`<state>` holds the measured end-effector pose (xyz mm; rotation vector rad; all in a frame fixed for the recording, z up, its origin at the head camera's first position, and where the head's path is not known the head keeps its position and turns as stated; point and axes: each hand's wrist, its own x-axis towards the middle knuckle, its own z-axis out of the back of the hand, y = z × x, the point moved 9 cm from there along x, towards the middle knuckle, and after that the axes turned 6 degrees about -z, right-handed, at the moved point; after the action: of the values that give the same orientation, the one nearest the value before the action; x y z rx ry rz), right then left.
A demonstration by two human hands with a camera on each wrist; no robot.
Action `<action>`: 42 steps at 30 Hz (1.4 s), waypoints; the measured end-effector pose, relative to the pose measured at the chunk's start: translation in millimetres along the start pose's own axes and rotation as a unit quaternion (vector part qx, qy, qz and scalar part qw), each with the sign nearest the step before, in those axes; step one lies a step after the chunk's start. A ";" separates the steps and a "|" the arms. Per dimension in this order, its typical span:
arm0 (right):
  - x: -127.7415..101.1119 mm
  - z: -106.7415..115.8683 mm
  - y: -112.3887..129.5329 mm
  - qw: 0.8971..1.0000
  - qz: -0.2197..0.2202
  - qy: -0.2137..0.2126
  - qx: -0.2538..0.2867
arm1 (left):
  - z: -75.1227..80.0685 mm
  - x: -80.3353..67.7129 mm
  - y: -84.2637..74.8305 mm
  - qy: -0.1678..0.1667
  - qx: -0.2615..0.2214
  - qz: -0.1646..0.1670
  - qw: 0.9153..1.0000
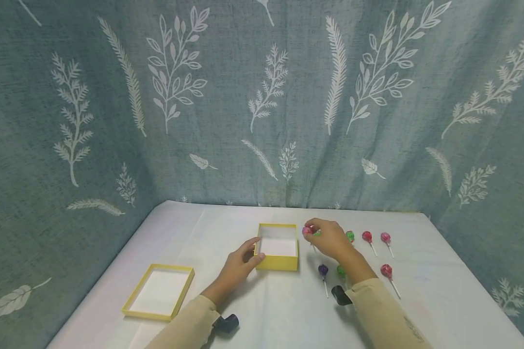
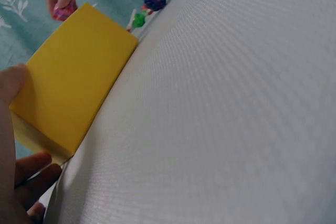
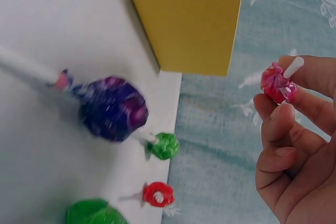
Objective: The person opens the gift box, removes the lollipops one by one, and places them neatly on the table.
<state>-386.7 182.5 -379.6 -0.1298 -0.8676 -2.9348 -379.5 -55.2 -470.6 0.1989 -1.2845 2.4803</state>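
Observation:
An open yellow box (image 1: 278, 262) with a white inside stands at the table's middle. My left hand (image 1: 254, 250) holds its near left corner; the thumb (image 2: 11, 85) lies on a yellow wall (image 2: 73, 87) and the fingers (image 2: 34, 174) curl below. Just right of the box my right hand (image 1: 313, 232) pinches a pink lollipop (image 1: 307, 230) by its wrapped head, level with the box's rim. In the right wrist view the pink lollipop (image 3: 277, 83) sits between thumb and fingertips (image 3: 281, 116), stick pointing up, right of the box (image 3: 191, 24).
The box's yellow lid (image 1: 159, 291) lies upturned at the front left. Several lollipops lie right of the box: green (image 1: 350, 236), red (image 1: 367, 236), pink (image 1: 385, 237), purple (image 1: 323, 269), green (image 1: 341, 271), red (image 1: 386, 270). Leaf-patterned cloth walls surround the white table (image 1: 288, 315).

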 end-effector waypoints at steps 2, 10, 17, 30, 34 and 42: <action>-1.9 0.6 -5.6 1.000 -0.013 0.002 0.002 | -0.1 0.5 0.3 -0.001 0.001 -0.003 1.000; -9.1 6.6 -24.9 1.000 -0.016 0.007 -0.002 | -2.0 0.8 1.5 0.005 -0.001 -0.004 1.000; -17.5 21.2 -40.6 1.000 -0.003 -0.012 -0.009 | -1.6 2.3 1.3 0.001 0.000 -0.006 1.000; -30.0 35.5 -75.2 1.000 -0.013 -0.006 -0.022 | -2.9 3.0 5.5 0.000 -0.001 -0.012 1.000; -32.9 37.1 -84.5 1.000 -0.015 -0.004 -0.022 | -1.8 2.7 7.6 -0.001 -0.002 -0.011 1.000; -42.2 43.4 -104.0 0.999 -0.045 -0.002 -0.018 | -2.4 2.7 6.6 0.001 0.003 -0.004 1.000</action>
<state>-352.5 295.3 -403.6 -0.1030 -0.8434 -3.0353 -384.3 -56.2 -476.3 0.2020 -1.2725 2.4766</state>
